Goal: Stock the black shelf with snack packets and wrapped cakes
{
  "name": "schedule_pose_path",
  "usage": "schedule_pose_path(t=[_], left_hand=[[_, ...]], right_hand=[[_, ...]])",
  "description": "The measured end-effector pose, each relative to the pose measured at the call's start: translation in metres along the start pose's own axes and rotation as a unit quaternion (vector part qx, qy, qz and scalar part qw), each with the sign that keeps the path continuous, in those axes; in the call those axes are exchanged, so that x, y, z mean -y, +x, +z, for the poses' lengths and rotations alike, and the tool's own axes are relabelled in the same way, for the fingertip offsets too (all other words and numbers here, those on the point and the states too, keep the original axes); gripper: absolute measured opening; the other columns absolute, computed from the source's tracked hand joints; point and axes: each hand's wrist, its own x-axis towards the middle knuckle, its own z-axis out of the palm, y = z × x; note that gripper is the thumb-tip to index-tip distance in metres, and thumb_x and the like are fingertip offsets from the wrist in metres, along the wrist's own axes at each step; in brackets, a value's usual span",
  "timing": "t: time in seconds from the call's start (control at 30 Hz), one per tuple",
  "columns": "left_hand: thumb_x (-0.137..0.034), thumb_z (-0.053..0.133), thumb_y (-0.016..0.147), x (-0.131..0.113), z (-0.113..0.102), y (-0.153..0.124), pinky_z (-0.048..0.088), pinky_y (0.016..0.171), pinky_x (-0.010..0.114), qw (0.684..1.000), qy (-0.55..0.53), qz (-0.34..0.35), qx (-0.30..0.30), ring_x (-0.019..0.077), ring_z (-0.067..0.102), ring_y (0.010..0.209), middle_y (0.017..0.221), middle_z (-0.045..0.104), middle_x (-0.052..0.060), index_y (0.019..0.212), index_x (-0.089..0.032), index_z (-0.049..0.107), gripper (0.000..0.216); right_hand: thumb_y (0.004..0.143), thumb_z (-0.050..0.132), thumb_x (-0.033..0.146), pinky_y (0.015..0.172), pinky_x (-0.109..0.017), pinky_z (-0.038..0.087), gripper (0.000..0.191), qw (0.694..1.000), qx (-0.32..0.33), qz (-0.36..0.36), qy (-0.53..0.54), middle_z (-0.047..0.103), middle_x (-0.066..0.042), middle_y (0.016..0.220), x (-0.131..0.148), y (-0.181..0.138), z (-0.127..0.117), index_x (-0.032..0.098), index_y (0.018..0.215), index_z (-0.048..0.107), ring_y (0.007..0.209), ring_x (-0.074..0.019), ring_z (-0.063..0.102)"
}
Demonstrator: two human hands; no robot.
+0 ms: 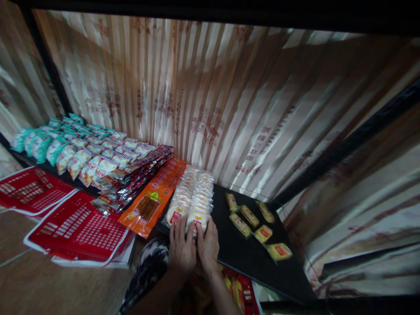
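Observation:
Two rows of round white rice crackers in clear wrappers [190, 192] stand on the black shelf [229, 249], packed one behind another. My left hand [182, 249] lies against the front of the rows, fingers stretched out over the lower edge of the front packs. Beside it, my right hand [208, 245] rests at the front and right side of the right row, its fingers also extended. Neither hand is wrapped round a pack. Left of the crackers lies a flat orange snack packet [154, 197] with brown sticks shown on it.
Several small yellow wrapped snacks [249, 215] lie scattered on the right. Dark red packets [134, 175], white snack bags [101, 168] and teal bags [41, 146] line the left. Red baskets [82, 227] stand below. A patterned curtain [210, 100] hangs behind; a black post [348, 140] slants at right.

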Motion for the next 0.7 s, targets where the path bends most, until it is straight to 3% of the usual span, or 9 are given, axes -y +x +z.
schedule_pose_path(t=[0.27, 0.43, 0.6, 0.7], left_hand=[[-0.015, 0.043, 0.083, 0.002, -0.014, 0.0, 0.029, 0.107, 0.048, 0.997, -0.015, -0.008, 0.075, 0.0278, 0.021, 0.136, 0.144, 0.033, 0.015, 0.132, -0.016, 0.041, 0.049], [-0.012, 0.042, 0.084, 0.002, -0.022, 0.0, 0.026, 0.109, 0.049, 0.993, -0.036, 0.0, 0.114, 0.0279, 0.013, 0.139, 0.147, 0.025, 0.017, 0.136, -0.01, 0.031, 0.054], [-0.009, 0.041, 0.082, 0.004, -0.031, -0.007, 0.028, 0.108, 0.047, 0.988, -0.072, 0.049, 0.129, 0.0275, 0.014, 0.138, 0.146, 0.027, 0.014, 0.135, -0.014, 0.035, 0.053], [-0.007, 0.04, 0.081, 0.005, -0.036, -0.012, 0.034, 0.105, 0.043, 0.977, -0.111, 0.093, 0.155, 0.0241, 0.027, 0.132, 0.136, 0.04, 0.012, 0.125, -0.014, 0.046, 0.045]], right_hand=[[0.08, 0.039, 0.056, 0.102, -0.04, 0.034, 0.071, 0.997, -0.01, -0.004, 0.082, 0.045, -0.019, 0.133, 0.006, -0.003, -0.01, 0.007, 0.132, 0.039, 0.122, -0.0254, 0.043], [0.085, 0.039, 0.048, 0.094, -0.035, 0.041, 0.057, 0.986, -0.063, 0.004, 0.157, 0.05, -0.017, 0.127, 0.0, -0.04, -0.037, 0.01, 0.127, 0.044, 0.114, -0.02, 0.049], [0.086, 0.039, 0.044, 0.092, -0.035, 0.042, 0.044, 0.982, -0.105, 0.064, 0.141, 0.061, -0.014, 0.113, -0.04, -0.104, -0.063, 0.014, 0.114, 0.052, 0.104, -0.0197, 0.057], [0.082, 0.04, 0.048, 0.088, -0.038, 0.045, 0.044, 0.991, -0.048, 0.099, 0.077, 0.066, -0.014, 0.104, -0.076, -0.132, -0.067, 0.014, 0.102, 0.06, 0.098, -0.0232, 0.06]])
